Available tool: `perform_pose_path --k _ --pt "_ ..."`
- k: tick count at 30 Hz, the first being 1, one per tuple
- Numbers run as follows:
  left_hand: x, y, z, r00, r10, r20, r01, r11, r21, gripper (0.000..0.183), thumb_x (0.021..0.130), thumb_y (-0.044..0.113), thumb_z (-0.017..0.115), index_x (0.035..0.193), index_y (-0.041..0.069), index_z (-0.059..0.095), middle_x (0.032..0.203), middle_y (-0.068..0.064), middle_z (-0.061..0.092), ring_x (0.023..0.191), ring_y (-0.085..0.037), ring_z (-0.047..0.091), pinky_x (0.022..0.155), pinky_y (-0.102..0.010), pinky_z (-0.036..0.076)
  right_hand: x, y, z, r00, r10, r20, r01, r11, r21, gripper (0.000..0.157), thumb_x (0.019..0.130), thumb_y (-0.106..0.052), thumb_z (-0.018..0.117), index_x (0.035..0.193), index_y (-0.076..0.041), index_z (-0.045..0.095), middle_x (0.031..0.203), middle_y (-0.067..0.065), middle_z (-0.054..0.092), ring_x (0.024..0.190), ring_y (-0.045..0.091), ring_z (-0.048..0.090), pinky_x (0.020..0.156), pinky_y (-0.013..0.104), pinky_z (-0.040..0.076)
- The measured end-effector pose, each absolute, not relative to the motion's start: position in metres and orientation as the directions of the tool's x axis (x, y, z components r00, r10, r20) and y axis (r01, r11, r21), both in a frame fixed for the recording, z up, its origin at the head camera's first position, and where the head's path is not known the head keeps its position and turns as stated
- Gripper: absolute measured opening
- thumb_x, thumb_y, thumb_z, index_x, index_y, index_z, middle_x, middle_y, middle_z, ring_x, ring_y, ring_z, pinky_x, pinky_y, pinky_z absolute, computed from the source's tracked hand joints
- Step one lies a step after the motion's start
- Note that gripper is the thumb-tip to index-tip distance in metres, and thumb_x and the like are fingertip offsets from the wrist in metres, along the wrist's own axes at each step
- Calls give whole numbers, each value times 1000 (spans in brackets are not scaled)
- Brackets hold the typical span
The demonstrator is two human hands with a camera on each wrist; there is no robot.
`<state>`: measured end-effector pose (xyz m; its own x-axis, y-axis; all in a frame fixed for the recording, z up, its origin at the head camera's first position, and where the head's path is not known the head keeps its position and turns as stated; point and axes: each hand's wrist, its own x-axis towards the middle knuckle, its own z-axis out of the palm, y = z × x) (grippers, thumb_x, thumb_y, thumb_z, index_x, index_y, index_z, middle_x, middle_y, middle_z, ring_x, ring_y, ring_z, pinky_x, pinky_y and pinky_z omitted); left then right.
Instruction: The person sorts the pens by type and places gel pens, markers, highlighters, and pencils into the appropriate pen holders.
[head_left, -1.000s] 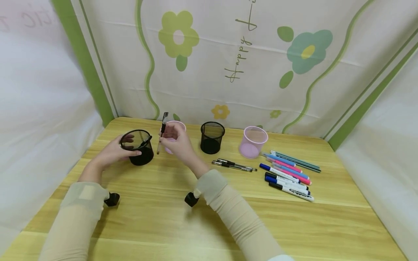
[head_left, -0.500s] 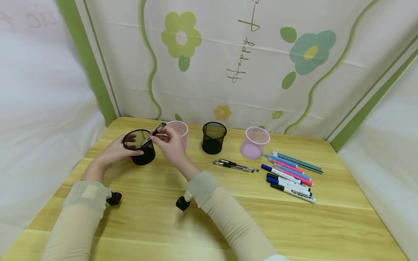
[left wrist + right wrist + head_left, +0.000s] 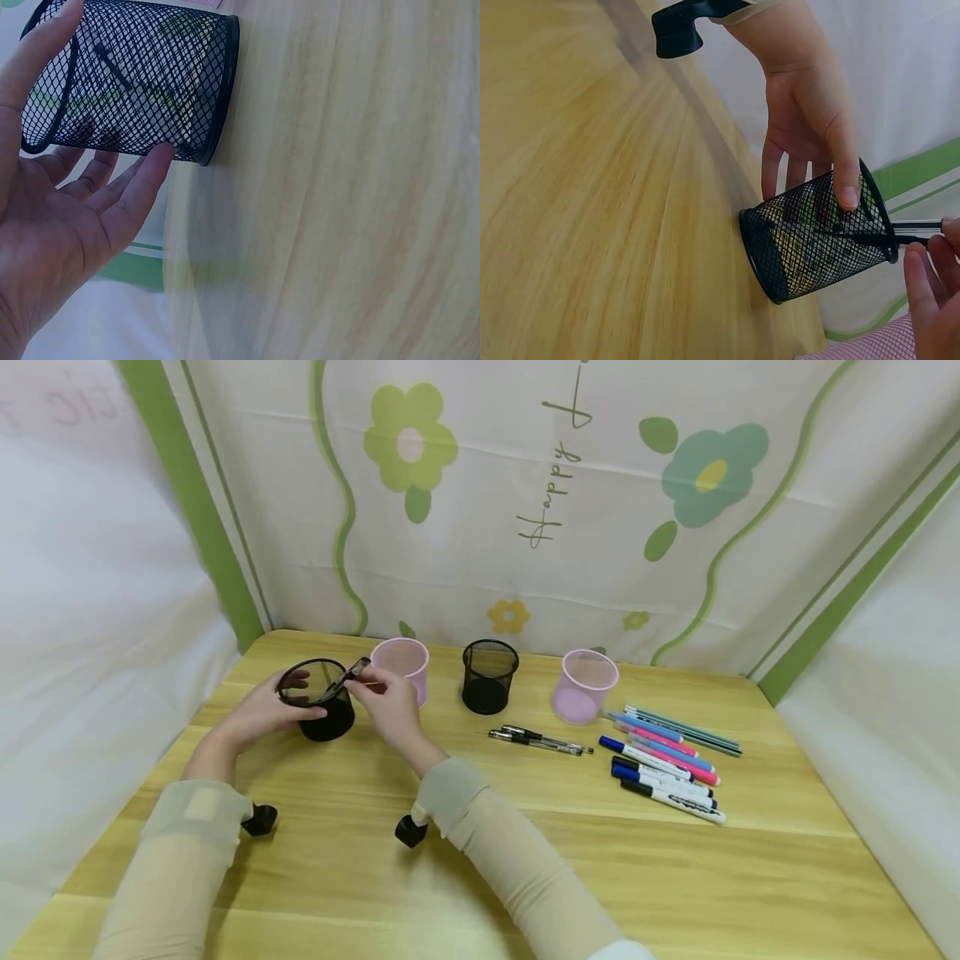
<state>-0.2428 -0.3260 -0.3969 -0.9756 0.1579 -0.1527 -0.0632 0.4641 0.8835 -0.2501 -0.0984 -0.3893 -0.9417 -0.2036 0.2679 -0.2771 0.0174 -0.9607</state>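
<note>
At the table's left, my left hand [image 3: 258, 714] holds a black mesh pen cup [image 3: 330, 723], thumb on the near side and fingers around the far side. The left wrist view shows that hand [image 3: 82, 202] against the cup's mesh [image 3: 150, 75]. My right hand [image 3: 392, 703] pinches a gel pen [image 3: 360, 667] by its capped upper end, slanted over the cup's right rim with its lower part inside. Through the mesh in the right wrist view, a dark pen [image 3: 870, 239] leans within the cup [image 3: 817, 240]. The right hand [image 3: 937, 292] is partly cut off there.
A pink mesh cup [image 3: 420, 681], another black cup [image 3: 486, 695] and a second pink cup [image 3: 576, 707] stand along the back. Gel pens [image 3: 536, 739] lie before them. Several markers [image 3: 667, 793], pink and blue pens [image 3: 667, 752] and pencils [image 3: 690, 732] lie at right.
My right hand has moved left and down to the black cup. The pen has gone from upright beside the cup to slanting in over its rim. The left hand keeps its hold.
</note>
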Motion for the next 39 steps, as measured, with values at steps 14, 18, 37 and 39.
perform_pose_path --k 14,18,37,39 --pt "-245 -324 -399 -977 149 -153 -66 468 881 98 92 25 80 159 -6 16 160 -31 27 143 -45 35 94 -32 54 -253 -91 -391 -934 -255 249 -269 45 -962 26 95 -6 74 121 -3 73 102 6 75 81 3 64 73 17 55" --pt "-245 -324 -399 -977 155 -145 -58 464 884 97 93 23 79 159 -7 15 161 -30 25 143 -46 34 94 -33 54 -252 -87 -386 -913 -312 263 -299 73 -952 27 95 -5 73 122 -3 73 105 8 75 86 9 67 76 17 54" --pt "-240 -324 -397 -978 141 -153 -73 458 886 95 93 22 79 160 -5 16 161 -31 25 144 -46 33 94 -32 55 -257 -48 -374 -811 -494 312 -422 126 -898 34 100 -4 67 134 -3 66 123 12 71 106 15 69 90 22 54" --pt "-240 -323 -397 -979 140 -151 -71 460 885 96 93 22 79 160 -5 16 160 -31 26 144 -46 33 93 -30 55 -257 -42 -373 -807 -507 303 -422 135 -896 35 100 -5 66 136 -3 65 124 12 70 107 16 69 91 22 54"
